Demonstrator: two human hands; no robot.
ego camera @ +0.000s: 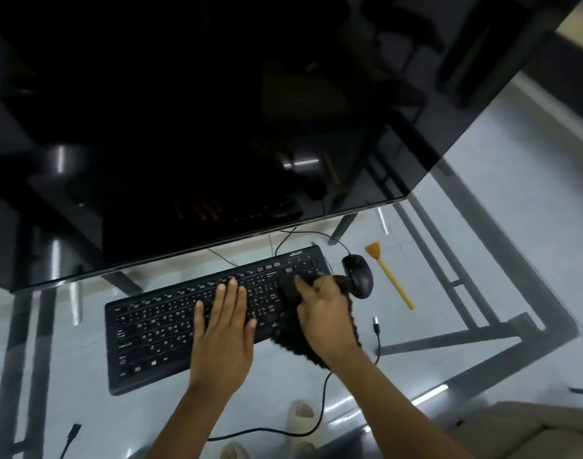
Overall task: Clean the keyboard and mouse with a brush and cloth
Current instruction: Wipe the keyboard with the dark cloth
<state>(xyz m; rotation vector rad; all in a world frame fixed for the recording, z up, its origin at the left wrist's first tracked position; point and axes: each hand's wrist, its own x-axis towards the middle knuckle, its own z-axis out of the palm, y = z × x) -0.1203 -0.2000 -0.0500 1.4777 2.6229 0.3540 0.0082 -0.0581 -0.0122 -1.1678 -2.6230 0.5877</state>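
Observation:
A black keyboard (157,329) lies slanted on the glass desk (482,293). My left hand (225,329) rests flat on its middle keys, fingers spread. My right hand (323,313) presses a dark brown cloth (285,336) onto the keyboard's right end; the cloth hangs over the front edge. A black wired mouse (358,271) sits just right of the keyboard, touching the cloth's far corner. The brush (387,271), with orange bristles and a yellow handle, lies on the glass to the right of the mouse, untouched.
A large dark monitor (217,127) leans over the back of the desk, close behind the keyboard. A loose black cable with a plug (376,324) runs near my right wrist. Another plug (73,432) lies at the front left. Slippers (298,415) show through the glass.

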